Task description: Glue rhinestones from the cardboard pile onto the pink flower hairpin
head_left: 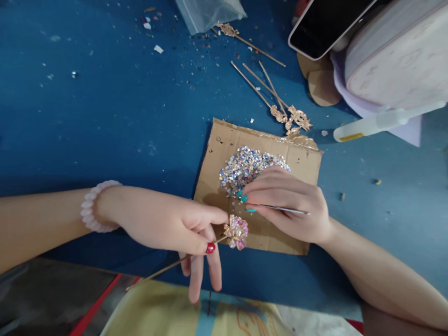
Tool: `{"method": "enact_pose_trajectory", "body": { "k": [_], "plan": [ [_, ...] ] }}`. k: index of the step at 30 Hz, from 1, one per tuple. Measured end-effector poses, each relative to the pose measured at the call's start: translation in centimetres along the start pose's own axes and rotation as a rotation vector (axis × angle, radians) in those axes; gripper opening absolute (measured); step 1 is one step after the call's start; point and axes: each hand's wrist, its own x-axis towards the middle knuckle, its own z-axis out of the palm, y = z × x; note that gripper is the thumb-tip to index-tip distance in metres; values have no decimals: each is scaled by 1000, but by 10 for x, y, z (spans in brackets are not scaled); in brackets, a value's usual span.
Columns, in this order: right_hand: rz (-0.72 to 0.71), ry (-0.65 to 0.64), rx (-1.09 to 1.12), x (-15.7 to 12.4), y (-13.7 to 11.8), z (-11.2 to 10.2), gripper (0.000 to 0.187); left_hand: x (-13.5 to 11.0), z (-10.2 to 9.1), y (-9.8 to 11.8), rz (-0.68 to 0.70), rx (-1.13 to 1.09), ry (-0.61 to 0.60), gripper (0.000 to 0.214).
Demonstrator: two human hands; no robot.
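My left hand (171,223) pinches a gold hairpin (224,239) between thumb and forefinger, near its flower head, which is set with pink and iridescent stones. The pin's thin stick runs down-left under my fingers. My right hand (290,205) is closed round a thin metal tool (285,209), whose tip points at a pile of iridescent sequins (245,165). The sequins lie on a piece of brown cardboard (304,163) on the blue table. The flower head hovers over the cardboard's lower left part, just below my right fingertips.
Several bare gold hairpins (276,100) lie beyond the cardboard, another (245,39) near a clear plastic bag (206,13). A white glue bottle (381,122), a phone (325,23) and a pale pink case (399,56) sit at the right. Small scraps dot the blue table (105,102).
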Motion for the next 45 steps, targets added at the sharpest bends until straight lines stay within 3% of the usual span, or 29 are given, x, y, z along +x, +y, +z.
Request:
{"method": "enact_pose_trajectory", "body": {
  "k": [10,15,29,45],
  "plan": [
    [19,17,11,0,-1,-2,6,-1,-1,-4,36,-33,26,6],
    [32,70,40,0,-3,-6,6,-1,-2,-6,54,-60,23,8],
    [28,21,19,0,-2,-1,3,-2,-2,-5,24,-36,17,7],
    [32,69,-88,2,-1,0,6,-2,-1,-4,11,-34,29,12]
  ]
}}
